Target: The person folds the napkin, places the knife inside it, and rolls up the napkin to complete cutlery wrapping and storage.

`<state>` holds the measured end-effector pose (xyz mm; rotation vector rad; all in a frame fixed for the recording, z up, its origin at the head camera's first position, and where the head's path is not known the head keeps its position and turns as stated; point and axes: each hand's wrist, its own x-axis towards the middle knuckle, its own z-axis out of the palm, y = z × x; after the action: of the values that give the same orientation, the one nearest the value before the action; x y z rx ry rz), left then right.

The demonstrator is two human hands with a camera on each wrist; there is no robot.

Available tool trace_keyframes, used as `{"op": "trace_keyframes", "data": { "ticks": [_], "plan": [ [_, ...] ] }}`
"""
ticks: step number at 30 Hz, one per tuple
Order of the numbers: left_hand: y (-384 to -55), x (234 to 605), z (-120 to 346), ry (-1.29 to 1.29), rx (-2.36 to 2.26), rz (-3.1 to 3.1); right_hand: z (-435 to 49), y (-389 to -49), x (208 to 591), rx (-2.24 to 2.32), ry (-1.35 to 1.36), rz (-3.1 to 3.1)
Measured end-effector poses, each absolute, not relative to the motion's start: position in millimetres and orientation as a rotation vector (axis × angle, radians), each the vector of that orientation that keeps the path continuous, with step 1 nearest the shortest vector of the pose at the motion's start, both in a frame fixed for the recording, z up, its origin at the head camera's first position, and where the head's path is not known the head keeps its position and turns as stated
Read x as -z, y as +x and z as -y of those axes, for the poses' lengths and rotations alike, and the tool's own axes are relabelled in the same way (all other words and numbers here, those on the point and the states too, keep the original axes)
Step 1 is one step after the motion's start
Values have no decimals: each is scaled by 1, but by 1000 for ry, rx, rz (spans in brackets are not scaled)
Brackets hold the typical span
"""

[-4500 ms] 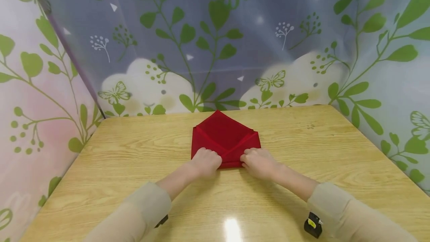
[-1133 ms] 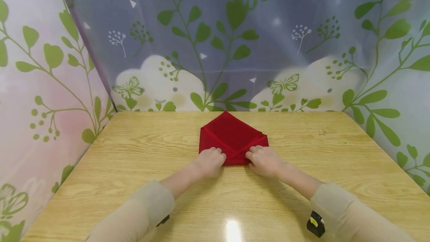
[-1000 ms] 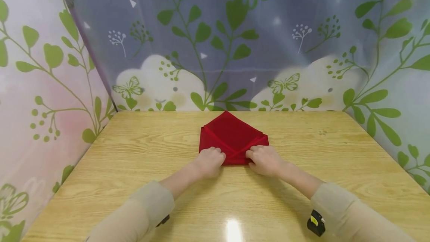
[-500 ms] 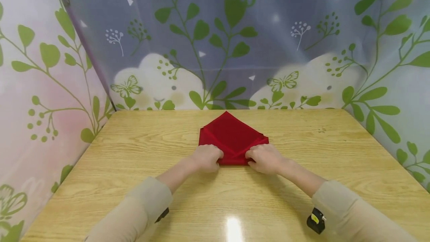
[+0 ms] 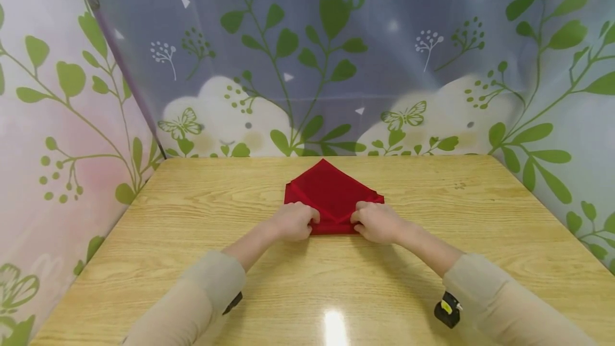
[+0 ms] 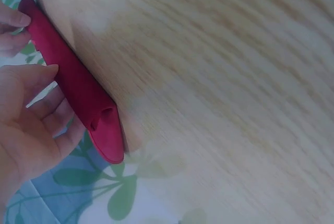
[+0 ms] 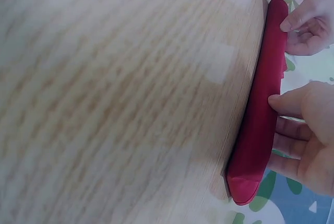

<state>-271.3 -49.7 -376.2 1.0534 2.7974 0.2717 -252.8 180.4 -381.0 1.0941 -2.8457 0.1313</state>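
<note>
A leafy printed backdrop (image 5: 317, 57), blue at the rear with white cloud-like shapes and green butterflies, surrounds the far end and sides of a wood-grain counter (image 5: 288, 287). Two beige sleeves (image 5: 511, 303) reach in from the near side. Ahead of me, toward the counter's far middle, lies a plain deep-red cloth (image 5: 331, 188), folded like an open envelope, its point facing the backdrop, its near edge rolled thick. The left hand (image 5: 294, 221) and right hand (image 5: 378, 221) hide parts of its near side, fingers (image 7: 291, 145) and thumbs pinching the roll. Near the right cuff hangs a small black device (image 5: 447, 311) with a yellow label (image 5: 446, 307), too small to read
</note>
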Motion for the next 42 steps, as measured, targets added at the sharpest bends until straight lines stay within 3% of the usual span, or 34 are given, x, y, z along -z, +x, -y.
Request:
{"op": "trace_keyframes", "data": {
  "ticks": [21,36,42],
  "plan": [
    [-275,375,38,980,-167,-2865,-178,-264,375,-129,1009,2921],
    [-253,391,37,1335,555,-3083,-176,-263,382,-138,954,2865],
    [-254,393,36,1323,505,-3100,-175,-259,384,2,1001,2786]
  ]
}}
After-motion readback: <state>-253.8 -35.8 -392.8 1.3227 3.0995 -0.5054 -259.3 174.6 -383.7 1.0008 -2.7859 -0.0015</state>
